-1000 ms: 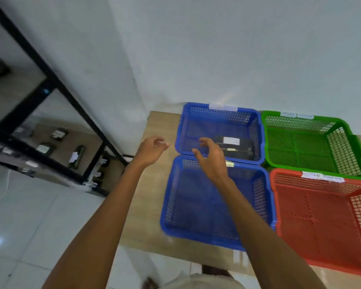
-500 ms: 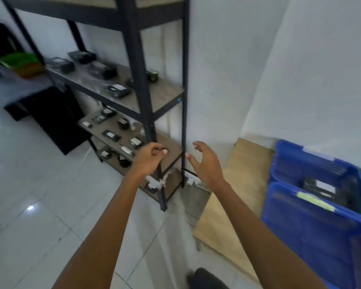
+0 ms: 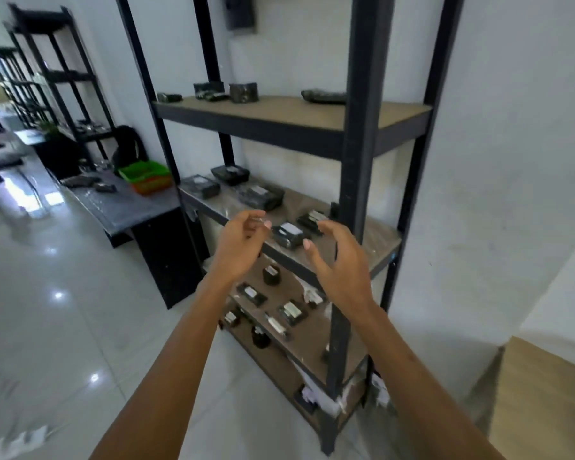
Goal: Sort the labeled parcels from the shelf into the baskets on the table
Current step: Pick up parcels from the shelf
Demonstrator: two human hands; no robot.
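Note:
A black metal shelf (image 3: 359,134) with wooden boards fills the middle of the view. Several small black parcels with white labels lie on its boards. One labelled parcel (image 3: 287,234) sits near the front edge of the middle board. My left hand (image 3: 243,242) hovers just left of that parcel, fingers loosely curled and holding nothing. My right hand (image 3: 337,260) hovers just right of it, fingers spread and empty. Neither hand touches the parcel. More parcels (image 3: 291,312) lie on the lower boards. The baskets on the table are out of view.
The wooden table's corner (image 3: 545,393) shows at the lower right. A dark desk (image 3: 120,207) at the left carries a green and orange basket (image 3: 145,175). More black shelving (image 3: 57,78) stands along the left wall. Glossy white floor tiles (image 3: 63,310) spread left of the shelf.
The view swung left from the baskets on the table to the shelf. Both empty hands rose toward the middle board and now flank a labelled parcel.

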